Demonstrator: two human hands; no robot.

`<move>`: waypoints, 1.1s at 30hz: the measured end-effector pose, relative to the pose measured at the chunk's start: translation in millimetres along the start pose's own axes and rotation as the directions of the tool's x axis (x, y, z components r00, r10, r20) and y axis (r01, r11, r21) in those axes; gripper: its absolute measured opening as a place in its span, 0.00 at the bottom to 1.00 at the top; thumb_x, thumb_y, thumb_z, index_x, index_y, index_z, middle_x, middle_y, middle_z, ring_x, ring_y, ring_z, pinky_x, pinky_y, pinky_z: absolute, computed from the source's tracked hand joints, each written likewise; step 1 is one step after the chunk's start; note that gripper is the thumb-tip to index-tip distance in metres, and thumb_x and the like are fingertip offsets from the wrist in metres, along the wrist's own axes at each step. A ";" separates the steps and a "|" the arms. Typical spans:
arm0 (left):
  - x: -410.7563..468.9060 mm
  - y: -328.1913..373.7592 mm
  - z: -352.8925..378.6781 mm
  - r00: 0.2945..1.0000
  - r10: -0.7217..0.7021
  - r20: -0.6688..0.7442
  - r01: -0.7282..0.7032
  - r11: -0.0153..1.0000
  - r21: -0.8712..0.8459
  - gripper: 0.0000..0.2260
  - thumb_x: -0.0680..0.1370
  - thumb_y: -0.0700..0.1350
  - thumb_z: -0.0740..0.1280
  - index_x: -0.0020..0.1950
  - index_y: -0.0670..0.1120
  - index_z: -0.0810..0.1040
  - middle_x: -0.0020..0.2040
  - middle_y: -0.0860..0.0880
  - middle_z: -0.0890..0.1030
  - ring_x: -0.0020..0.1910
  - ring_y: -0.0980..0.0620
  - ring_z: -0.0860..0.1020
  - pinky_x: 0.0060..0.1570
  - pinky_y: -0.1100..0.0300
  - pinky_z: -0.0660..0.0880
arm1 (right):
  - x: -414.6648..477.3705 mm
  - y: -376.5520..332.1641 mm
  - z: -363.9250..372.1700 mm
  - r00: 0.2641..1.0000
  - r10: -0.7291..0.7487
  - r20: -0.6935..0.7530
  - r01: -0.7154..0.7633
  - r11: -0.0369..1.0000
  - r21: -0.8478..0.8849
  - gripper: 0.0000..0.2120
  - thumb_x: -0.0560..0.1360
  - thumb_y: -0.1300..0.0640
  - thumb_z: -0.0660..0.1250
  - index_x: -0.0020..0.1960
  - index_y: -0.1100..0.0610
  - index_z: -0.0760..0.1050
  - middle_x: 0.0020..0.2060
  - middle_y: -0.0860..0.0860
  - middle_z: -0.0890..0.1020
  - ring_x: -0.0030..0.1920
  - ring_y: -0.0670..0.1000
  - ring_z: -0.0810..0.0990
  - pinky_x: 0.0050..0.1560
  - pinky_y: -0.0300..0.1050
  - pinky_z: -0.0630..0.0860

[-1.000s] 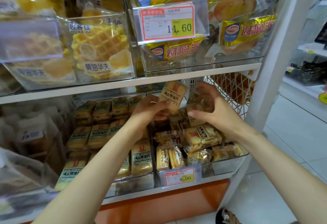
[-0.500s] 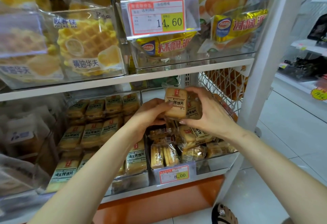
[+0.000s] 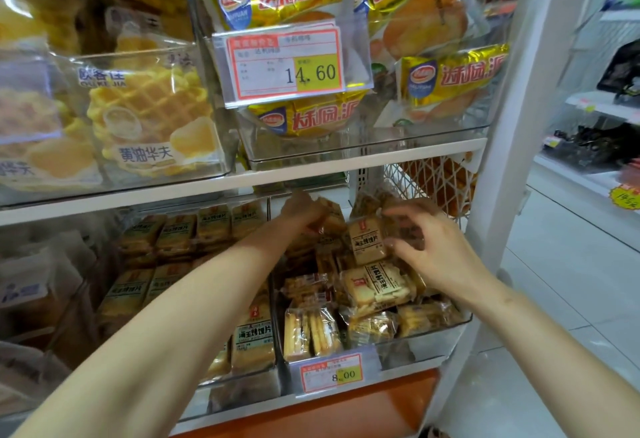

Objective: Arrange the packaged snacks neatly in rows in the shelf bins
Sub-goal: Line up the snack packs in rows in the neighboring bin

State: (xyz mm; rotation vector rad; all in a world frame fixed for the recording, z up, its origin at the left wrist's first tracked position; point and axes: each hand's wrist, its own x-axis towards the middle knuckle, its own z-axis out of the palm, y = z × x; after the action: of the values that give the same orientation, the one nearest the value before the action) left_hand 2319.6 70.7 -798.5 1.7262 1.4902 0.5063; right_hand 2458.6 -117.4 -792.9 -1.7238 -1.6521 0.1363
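Inside the clear shelf bin [image 3: 429, 332] above the 8.00 price tag [image 3: 330, 373], the left hand [image 3: 301, 211] grips a rear biscuit packet [image 3: 331, 220] at the back, while the right hand [image 3: 436, 252] pinches an upright biscuit packet [image 3: 367, 243] mid-bin.

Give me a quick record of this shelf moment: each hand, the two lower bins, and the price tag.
left hand: grips a back packet deep in the right bin
right hand: pinches an upright packet by its edge
right bin: packets jumbled, not in rows
left bin: packets in neat rows
price tag: 8.00, on the right bin's front
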 end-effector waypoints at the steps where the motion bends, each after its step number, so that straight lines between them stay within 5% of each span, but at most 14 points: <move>1: 3.6 -3.3 5.6 0.999 0.032 -0.044 -0.028 0.994 0.103 0.21 0.75 0.49 0.68 0.62 0.38 0.71 0.55 0.41 0.79 0.47 0.45 0.80 0.39 0.55 0.79 | -0.3 0.6 -1.4 1.000 0.001 -0.011 -0.001 1.000 0.003 0.17 0.72 0.55 0.69 0.60 0.50 0.74 0.59 0.49 0.74 0.58 0.50 0.75 0.60 0.51 0.73; 4: 1.7 -10.2 10.5 0.964 0.253 -0.086 -0.138 0.747 0.651 0.19 0.78 0.56 0.61 0.56 0.40 0.75 0.54 0.43 0.78 0.53 0.45 0.77 0.44 0.57 0.71 | -0.8 1.0 -4.2 1.000 -0.006 -0.026 0.006 1.000 0.006 0.15 0.73 0.55 0.68 0.59 0.50 0.75 0.59 0.49 0.74 0.57 0.50 0.76 0.60 0.51 0.74; 6: 2.4 -12.1 4.7 0.933 0.355 -0.060 -0.176 0.597 0.783 0.19 0.79 0.56 0.59 0.56 0.41 0.76 0.54 0.44 0.78 0.54 0.45 0.76 0.45 0.57 0.70 | -0.9 1.3 -4.9 1.000 0.007 -0.019 -0.007 1.000 0.017 0.14 0.73 0.55 0.68 0.59 0.50 0.76 0.59 0.49 0.74 0.57 0.50 0.76 0.60 0.51 0.74; 11: 26.5 -23.9 -18.6 0.848 0.447 0.283 -0.525 0.637 0.564 0.11 0.76 0.52 0.66 0.55 0.49 0.77 0.55 0.46 0.76 0.53 0.47 0.76 0.52 0.51 0.75 | -0.7 1.9 -4.2 1.000 0.012 -0.004 -0.012 1.000 0.011 0.13 0.74 0.56 0.67 0.58 0.51 0.76 0.58 0.49 0.75 0.56 0.50 0.75 0.59 0.51 0.74; 16: 26.2 -21.1 -29.0 0.789 0.361 0.497 -0.609 0.563 0.559 0.11 0.75 0.48 0.68 0.57 0.47 0.76 0.54 0.49 0.76 0.53 0.51 0.75 0.53 0.57 0.72 | -0.5 2.7 -4.0 1.000 0.005 -0.001 -0.005 1.000 0.007 0.12 0.73 0.57 0.68 0.56 0.51 0.78 0.57 0.49 0.75 0.53 0.50 0.77 0.56 0.51 0.76; 19: 25.9 -20.8 -31.3 0.809 0.346 0.475 -0.587 0.508 0.631 0.12 0.73 0.53 0.69 0.53 0.50 0.73 0.53 0.48 0.79 0.52 0.48 0.76 0.53 0.50 0.74 | 0.1 4.6 -3.4 1.000 0.006 -0.002 -0.006 1.000 0.006 0.11 0.72 0.58 0.68 0.55 0.52 0.78 0.55 0.49 0.75 0.51 0.50 0.77 0.55 0.51 0.77; 24: 11.7 -23.1 -3.3 0.813 0.462 0.354 -0.517 0.293 0.804 0.15 0.74 0.58 0.65 0.54 0.49 0.73 0.52 0.47 0.76 0.53 0.47 0.73 0.46 0.55 0.67 | 1.9 7.2 -0.6 1.000 0.008 0.013 -0.008 1.000 0.004 0.10 0.72 0.58 0.68 0.53 0.51 0.79 0.55 0.49 0.75 0.51 0.51 0.78 0.53 0.51 0.77; 30: 34.1 -19.1 -23.6 0.832 0.252 0.494 -0.548 0.510 0.663 0.11 0.75 0.52 0.67 0.55 0.52 0.75 0.59 0.46 0.70 0.62 0.47 0.69 0.60 0.52 0.69 | 4.1 8.1 0.4 1.000 0.007 0.010 -0.007 1.000 0.003 0.10 0.73 0.57 0.67 0.53 0.50 0.79 0.57 0.49 0.75 0.51 0.51 0.78 0.52 0.53 0.77; 33: 33.8 -22.9 -22.9 0.816 0.375 0.439 -0.574 0.606 0.550 0.13 0.77 0.51 0.66 0.60 0.51 0.75 0.62 0.46 0.72 0.63 0.47 0.70 0.63 0.52 0.68 | 4.9 9.7 0.6 1.000 0.012 0.021 -0.012 1.000 0.003 0.10 0.73 0.57 0.68 0.53 0.50 0.78 0.57 0.49 0.75 0.50 0.51 0.78 0.51 0.52 0.77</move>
State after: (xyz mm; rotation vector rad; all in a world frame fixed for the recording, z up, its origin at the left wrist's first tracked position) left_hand 2296.0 109.9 -808.4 2.6809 1.0201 -0.0634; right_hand 2467.1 -111.8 -796.8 -1.7355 -1.6564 0.1631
